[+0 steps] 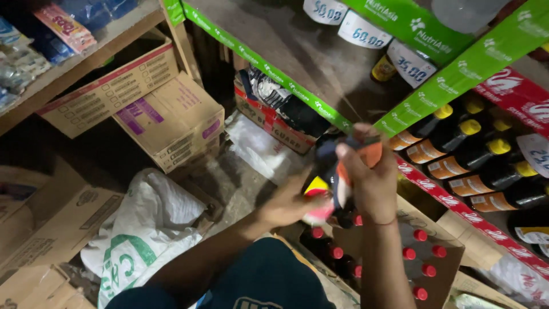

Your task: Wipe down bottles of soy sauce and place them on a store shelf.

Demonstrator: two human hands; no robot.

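Observation:
My right hand [369, 177] is shut around a dark bottle with an orange label [366, 154], held up in front of the shelf edge. My left hand [289, 203] reaches in below it and touches a second bottle with a yellow and red label [316, 197]. Both hands are blurred by motion. Under them stands an open cardboard box [452, 260] with several dark bottles with red caps [420, 236] standing upright inside.
Rows of dark bottles with yellow caps [469, 134] lie on a shelf at right, behind a green shelf strip [457, 77]. Cardboard boxes [171, 117] sit stacked at left, a white sack [146, 229] lies on the floor, and packaged goods [280, 109] fill a box at centre.

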